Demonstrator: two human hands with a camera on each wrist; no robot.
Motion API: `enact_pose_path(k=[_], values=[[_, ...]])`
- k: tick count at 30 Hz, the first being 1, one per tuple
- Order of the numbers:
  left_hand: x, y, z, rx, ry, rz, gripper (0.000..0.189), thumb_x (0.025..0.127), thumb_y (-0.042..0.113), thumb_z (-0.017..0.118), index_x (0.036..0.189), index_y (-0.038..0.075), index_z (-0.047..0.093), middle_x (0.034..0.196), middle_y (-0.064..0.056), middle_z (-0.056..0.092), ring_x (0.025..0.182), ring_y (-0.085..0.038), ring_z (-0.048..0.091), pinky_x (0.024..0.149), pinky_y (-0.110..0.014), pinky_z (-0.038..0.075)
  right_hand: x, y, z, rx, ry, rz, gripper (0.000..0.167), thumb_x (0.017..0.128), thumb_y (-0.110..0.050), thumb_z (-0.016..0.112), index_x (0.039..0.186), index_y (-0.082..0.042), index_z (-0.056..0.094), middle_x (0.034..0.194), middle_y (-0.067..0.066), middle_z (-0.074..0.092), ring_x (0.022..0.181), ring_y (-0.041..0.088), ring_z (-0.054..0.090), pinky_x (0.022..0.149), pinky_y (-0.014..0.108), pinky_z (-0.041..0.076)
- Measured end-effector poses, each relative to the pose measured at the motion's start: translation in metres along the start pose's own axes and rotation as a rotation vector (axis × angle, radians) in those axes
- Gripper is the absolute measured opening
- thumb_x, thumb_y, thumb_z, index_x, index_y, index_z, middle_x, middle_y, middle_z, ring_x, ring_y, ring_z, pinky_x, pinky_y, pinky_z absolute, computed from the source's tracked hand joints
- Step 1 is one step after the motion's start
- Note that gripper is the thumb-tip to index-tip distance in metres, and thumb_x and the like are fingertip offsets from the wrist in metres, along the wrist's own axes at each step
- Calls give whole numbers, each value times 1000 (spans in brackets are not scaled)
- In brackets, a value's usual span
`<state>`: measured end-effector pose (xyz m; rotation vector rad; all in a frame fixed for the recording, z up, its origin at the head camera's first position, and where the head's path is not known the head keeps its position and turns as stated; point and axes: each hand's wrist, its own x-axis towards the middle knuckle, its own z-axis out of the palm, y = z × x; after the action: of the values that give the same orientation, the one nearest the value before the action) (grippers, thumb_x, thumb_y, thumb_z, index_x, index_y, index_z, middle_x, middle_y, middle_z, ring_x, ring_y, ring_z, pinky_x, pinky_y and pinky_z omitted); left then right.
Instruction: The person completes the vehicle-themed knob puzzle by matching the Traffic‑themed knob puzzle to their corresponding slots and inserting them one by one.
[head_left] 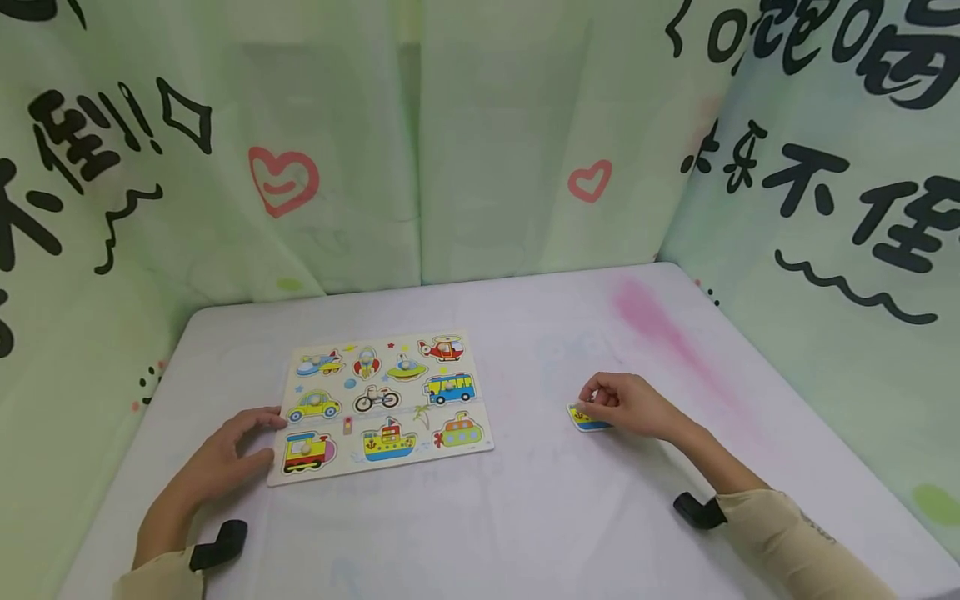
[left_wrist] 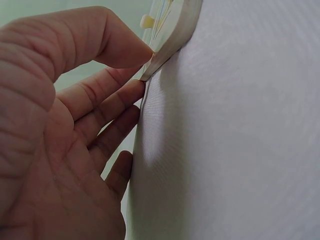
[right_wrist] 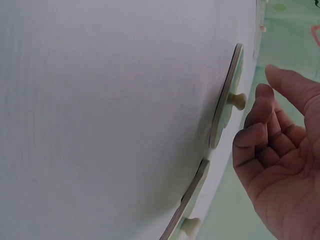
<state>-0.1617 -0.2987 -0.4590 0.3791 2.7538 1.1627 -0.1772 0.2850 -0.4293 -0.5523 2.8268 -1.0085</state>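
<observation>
A puzzle board (head_left: 352,452) lies left of centre on the table, showing vehicle pictures such as a bus, bicycle and train. My left hand (head_left: 225,458) touches its left edge with fingertips and thumb; in the left wrist view the thumb (left_wrist: 132,55) meets the board's edge (left_wrist: 182,25). Over to the right, my right hand (head_left: 633,406) hovers above a blue and yellow ship piece (head_left: 581,419), partly hiding it. The right wrist view has two knobbed pieces on the cloth, one nearer the fingertips (right_wrist: 250,135), with a gap between its wooden knob (right_wrist: 238,101) and the fingers.
A white cloth covers the table (head_left: 525,517), with a pink smear (head_left: 660,321) at the back right. Pale green curtains (head_left: 487,167) with black lettering and red hearts stand around the back and sides. A black mount (head_left: 699,510) sits at the right cuff, another (head_left: 221,546) at the left.
</observation>
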Motion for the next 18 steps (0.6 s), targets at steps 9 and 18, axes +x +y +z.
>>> enact_pose_path(k=[9,18], values=[[1,0,2,3,-6,-8,40,88,4,69,128,3,61,149,-26,47,142,-51,33,112,-72,28,5,15,-7,8,-126,-40,18,90,-20,79,100,-10,69,72,-7,54,66,4,48,63,19,43],[0,0,1,-9,-3,-16,40,88,3,69,127,3,61,149,-26,47,142,-51,33,112,-72,28,7,16,-10,-6,-146,-10,13,90,-18,77,95,-12,67,71,-7,53,65,5,47,62,20,42]])
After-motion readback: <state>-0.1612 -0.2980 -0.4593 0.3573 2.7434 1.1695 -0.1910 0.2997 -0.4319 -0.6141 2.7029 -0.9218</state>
